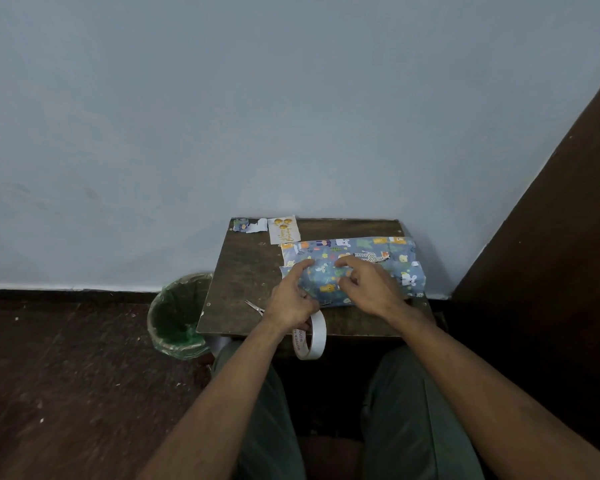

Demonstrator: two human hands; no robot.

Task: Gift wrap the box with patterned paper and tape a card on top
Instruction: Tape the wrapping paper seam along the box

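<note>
Left hand [293,299] gripped the tape roll [310,336] while pressing the paper [357,268]; right hand [368,285] pinched a fold. Either seam could have sprung open, untaped.

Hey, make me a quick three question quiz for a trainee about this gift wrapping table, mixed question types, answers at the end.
1. True or false: the card is already taped on the wrapped box.
2. Which item hangs from the left hand? A scissors B tape roll C card
3. Fill in: the scissors lie on the table beside the ___ hand.

Key: 1 false, it lies on the table's far edge, by the box's corner. 2 B, the tape roll. 3 left.
</note>
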